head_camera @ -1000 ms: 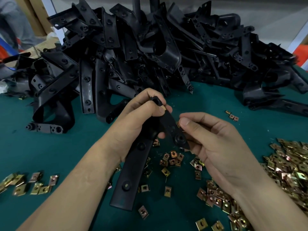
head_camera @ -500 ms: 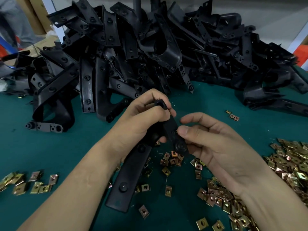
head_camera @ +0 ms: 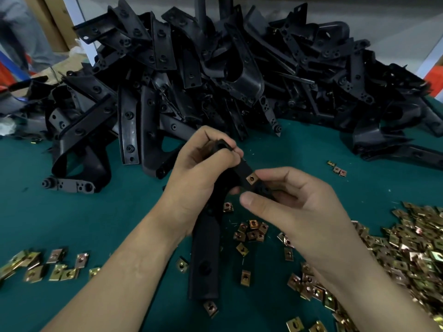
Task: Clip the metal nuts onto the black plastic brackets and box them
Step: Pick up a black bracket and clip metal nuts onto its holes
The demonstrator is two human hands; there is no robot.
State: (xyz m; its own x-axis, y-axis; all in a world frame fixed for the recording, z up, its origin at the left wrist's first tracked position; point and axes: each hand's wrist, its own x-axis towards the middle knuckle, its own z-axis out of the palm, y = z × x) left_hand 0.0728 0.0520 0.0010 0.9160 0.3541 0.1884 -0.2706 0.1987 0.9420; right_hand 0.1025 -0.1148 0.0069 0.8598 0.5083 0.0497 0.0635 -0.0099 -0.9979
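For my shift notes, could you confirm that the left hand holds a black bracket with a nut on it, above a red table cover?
Not quite: the head view shows the table cover is teal green, not red. The left hand does hold the black bracket, with a nut on it.

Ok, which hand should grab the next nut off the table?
Right, probably. The left hand grips the bracket and steadies it, while the right hand only pinches its end by the clipped nut, and the big nut pile lies on its side.
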